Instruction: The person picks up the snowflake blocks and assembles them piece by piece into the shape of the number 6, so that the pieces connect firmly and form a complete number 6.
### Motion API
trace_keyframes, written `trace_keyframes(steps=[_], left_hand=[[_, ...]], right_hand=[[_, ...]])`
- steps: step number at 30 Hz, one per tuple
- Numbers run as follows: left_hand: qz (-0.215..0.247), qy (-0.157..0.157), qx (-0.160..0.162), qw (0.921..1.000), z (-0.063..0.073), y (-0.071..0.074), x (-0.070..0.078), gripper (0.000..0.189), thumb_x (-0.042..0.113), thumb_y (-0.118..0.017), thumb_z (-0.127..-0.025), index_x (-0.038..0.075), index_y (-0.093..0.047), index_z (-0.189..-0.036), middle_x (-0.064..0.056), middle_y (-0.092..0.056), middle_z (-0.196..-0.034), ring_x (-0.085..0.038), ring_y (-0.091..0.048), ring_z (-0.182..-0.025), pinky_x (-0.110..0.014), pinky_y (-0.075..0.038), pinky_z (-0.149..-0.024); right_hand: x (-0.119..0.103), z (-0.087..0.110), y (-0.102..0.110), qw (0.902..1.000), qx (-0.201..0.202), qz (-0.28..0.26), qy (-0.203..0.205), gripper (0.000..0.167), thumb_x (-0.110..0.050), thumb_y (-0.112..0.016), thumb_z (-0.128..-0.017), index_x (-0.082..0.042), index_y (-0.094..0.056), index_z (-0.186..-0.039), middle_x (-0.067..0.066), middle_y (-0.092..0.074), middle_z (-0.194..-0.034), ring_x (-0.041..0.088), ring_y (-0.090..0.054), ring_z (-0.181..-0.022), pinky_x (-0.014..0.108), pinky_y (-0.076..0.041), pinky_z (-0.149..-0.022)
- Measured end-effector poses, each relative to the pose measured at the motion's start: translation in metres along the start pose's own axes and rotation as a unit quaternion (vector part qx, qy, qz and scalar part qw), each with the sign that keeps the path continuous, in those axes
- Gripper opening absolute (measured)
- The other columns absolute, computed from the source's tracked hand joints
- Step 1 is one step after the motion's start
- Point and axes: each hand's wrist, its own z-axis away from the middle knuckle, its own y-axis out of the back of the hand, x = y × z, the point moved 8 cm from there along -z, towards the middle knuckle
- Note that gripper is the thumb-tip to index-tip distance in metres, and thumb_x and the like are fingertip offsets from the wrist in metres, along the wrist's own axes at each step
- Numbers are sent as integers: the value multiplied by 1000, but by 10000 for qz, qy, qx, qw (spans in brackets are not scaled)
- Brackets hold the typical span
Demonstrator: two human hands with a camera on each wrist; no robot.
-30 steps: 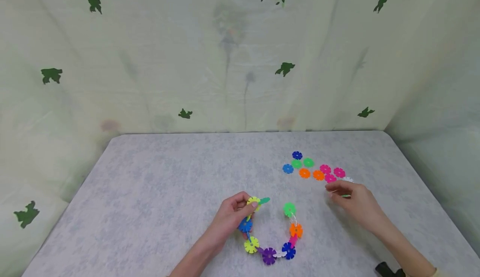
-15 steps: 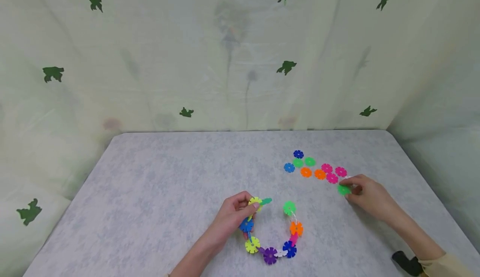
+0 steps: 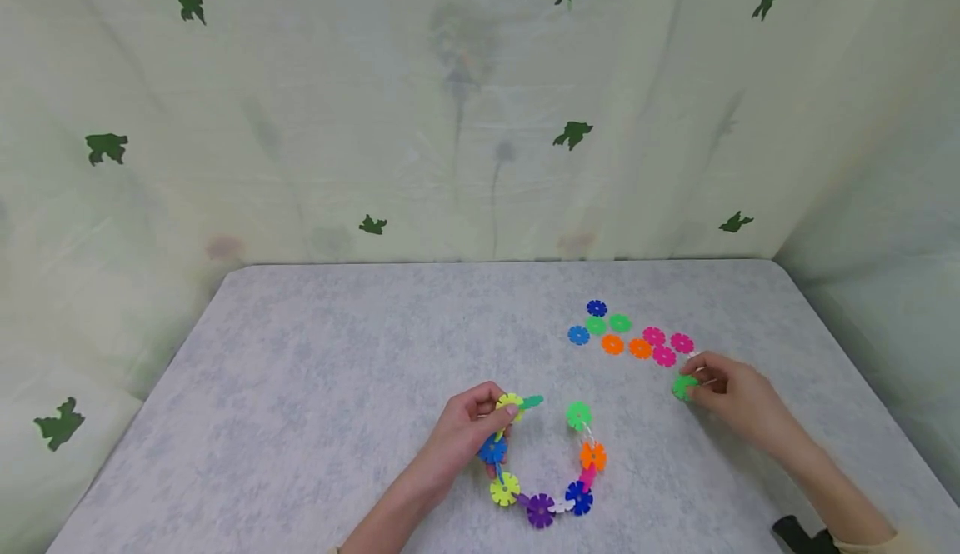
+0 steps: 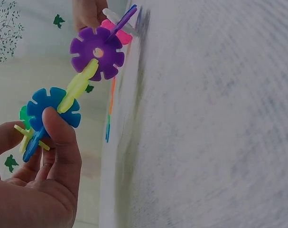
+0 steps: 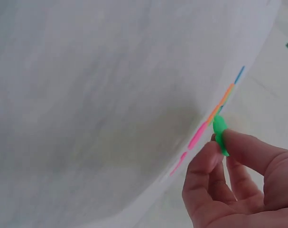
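A curved chain of slotted, flower-shaped plastic discs hangs from my left hand (image 3: 461, 429), which pinches it by a yellow disc (image 3: 508, 406) near one end. Past that yellow disc juts a green disc (image 3: 532, 401), seen edge-on. Blue, yellow and purple (image 3: 540, 511) discs follow, round to a green disc (image 3: 578, 416) at the other end. In the left wrist view, the thumb presses a blue disc (image 4: 41, 111). To the right, my right hand (image 3: 738, 400) pinches a loose green disc (image 3: 683, 387) between thumb and fingers; the right wrist view shows this green disc (image 5: 220, 135) nearly edge-on.
Loose discs lie in a scattered group at the back right of the grey table (image 3: 337, 354), among them pink (image 3: 663, 356), orange (image 3: 612, 345), light blue (image 3: 578, 335) and dark blue (image 3: 596, 308) ones. A white disc is mostly hidden behind my right hand. A leaf-print curtain (image 3: 300, 121) hangs behind.
My right hand has moved slightly right, taken hold of the green disc beneath it, and tilted it up from the table. My left hand and the chain have barely moved.
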Motion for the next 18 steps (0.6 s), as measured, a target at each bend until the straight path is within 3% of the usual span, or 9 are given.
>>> trace_keyframes(steps=[7, 13, 18], left_hand=[[-47, -77, -33, 10000, 0, -1, 1, 21, 23, -66, -95, 4, -57, -95, -5, -59, -75, -14, -50, -48, -26, -47, -44], [-8, -106, -49, 9999, 1, -1, 3, 20, 23, -66, -95, 4, -58, -96, -4, -58, -73, -13, -49, -48, -26, -47, -43], [28, -128, -108, 9999, 2, -2, 5, 21, 22, -66, -95, 3, -57, -96, -6, -58, -73, -13, -52, -51, -25, -47, -43]], right_hand=[[-30, 13, -15, 9990, 95, -384, -210, 21, -3, -67, -91, -5, -69, -112, 5, -68, -98, 20, -61, -83, 25, -53, -65], [-60, 17, -32, 9954, 197, -930, -72, 21, -3, -67, -91, -8, -70, -112, 3, -69, -101, 19, -62, -84, 25, -55, -67], [-82, 18, -50, 9880, 57, -1539, -55, 23, -1, -66, -91, -8, -70, -113, 1, -69, -103, 19, -64, -87, 26, -56, -71]])
